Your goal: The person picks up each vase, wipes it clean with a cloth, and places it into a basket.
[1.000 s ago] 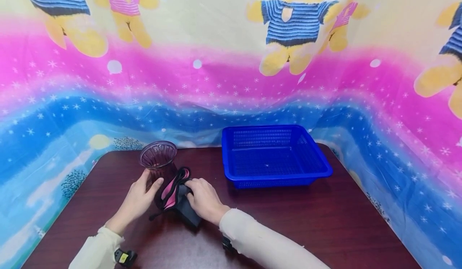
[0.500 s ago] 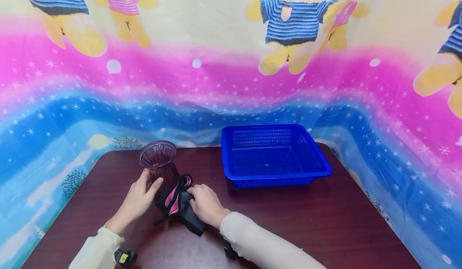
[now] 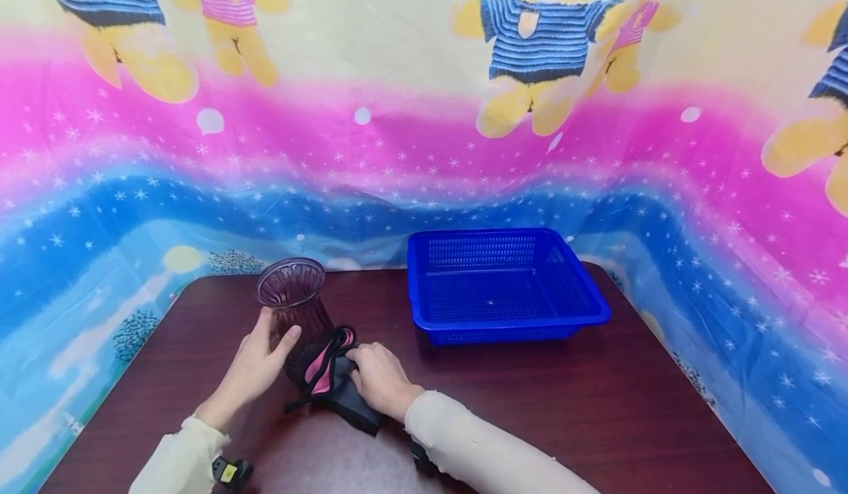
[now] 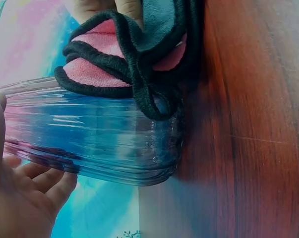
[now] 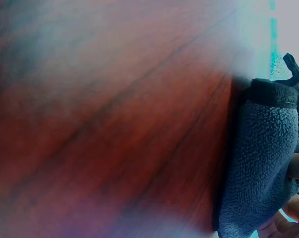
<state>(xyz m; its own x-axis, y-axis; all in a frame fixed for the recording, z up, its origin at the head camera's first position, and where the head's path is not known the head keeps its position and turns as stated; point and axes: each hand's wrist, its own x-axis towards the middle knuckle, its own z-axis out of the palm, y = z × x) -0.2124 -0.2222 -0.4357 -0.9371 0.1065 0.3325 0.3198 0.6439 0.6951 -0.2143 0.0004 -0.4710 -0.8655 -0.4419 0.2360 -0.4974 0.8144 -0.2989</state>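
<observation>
A clear purple glass vase (image 3: pixel 291 288) with a flared, ribbed rim stands upright at the left of the table. My left hand (image 3: pixel 255 358) grips it round its side, thumb in front. In my right hand (image 3: pixel 384 378) is a folded cleaning cloth (image 3: pixel 354 398), grey outside and pink inside with black edging, pinched at its top. The cloth lies against the vase's lower right side. From the left wrist view, the folds of the cloth (image 4: pixel 99 54) overlap the glass (image 4: pixel 89 129) near its base. The right wrist view shows the cloth's fuzzy grey side (image 5: pixel 263 158) close to the tabletop.
A blue plastic basket (image 3: pixel 510 326) with perforated walls stands at the back right of the dark wooden table (image 3: pixel 550 413). A printed curtain (image 3: pixel 411 148) with bears and snowflakes hangs behind and along both sides.
My right hand has moved slightly down and toward me with the cloth, which slid lower along the vase. The left hand and the vase have stayed in place.
</observation>
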